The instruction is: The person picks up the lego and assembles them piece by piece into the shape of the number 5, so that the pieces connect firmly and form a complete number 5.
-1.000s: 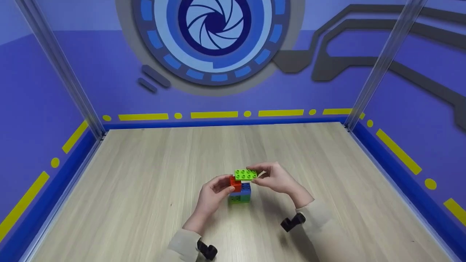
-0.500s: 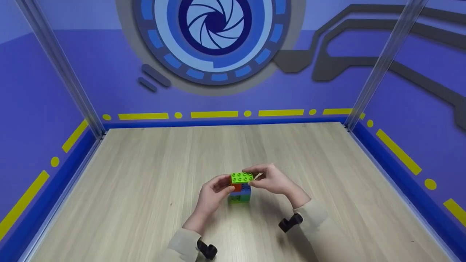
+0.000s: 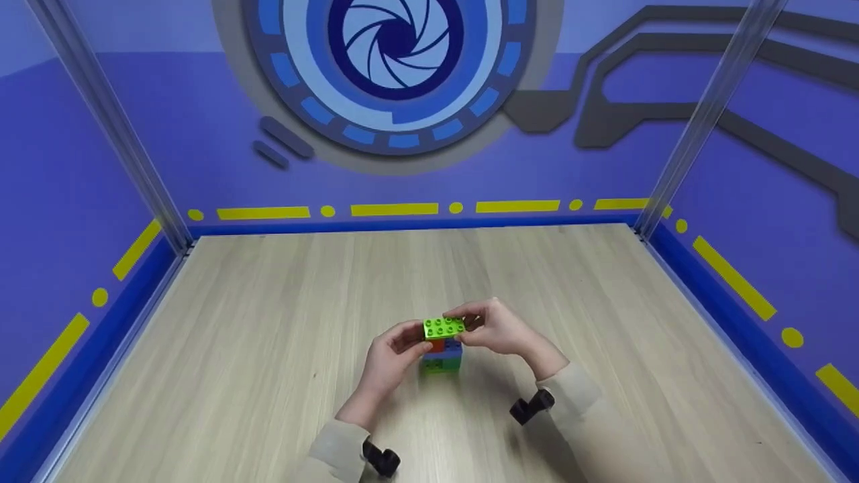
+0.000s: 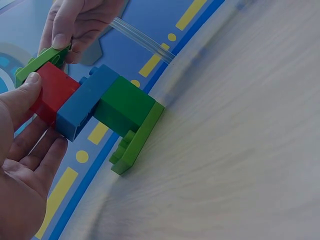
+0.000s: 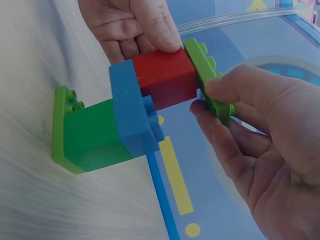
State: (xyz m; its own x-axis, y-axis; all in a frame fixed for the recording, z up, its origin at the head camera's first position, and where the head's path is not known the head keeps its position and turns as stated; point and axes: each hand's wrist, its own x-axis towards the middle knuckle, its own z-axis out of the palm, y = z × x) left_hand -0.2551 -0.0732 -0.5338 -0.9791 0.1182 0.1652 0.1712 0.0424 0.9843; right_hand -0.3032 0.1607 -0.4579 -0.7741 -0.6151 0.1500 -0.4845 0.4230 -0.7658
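A small tower of toy building bricks stands on the table. At its foot lies a light green flat brick [image 5: 59,135], with a green block [image 5: 95,132] on one end. Above that come a blue brick [image 5: 131,105] and a red block [image 5: 167,75], the red one on the blue one's left part. My left hand [image 3: 388,359] grips the red block between thumb and fingers. A second light green flat brick [image 3: 443,327], studs up, is pinched by my right hand [image 3: 502,329] at its right end. It sits against the red block's top; whether it is fully pressed on, I cannot tell.
The wooden tabletop [image 3: 282,302] spreads around the tower. Blue printed panels [image 3: 154,147] enclose its back and sides, with clear corner strips [image 3: 711,100]. Black wrist mounts [image 3: 381,459] sit at both sleeves.
My right hand has brought the upper light green flat brick left and down, from above the tower's right side onto the red block. The left hand has kept its grip.
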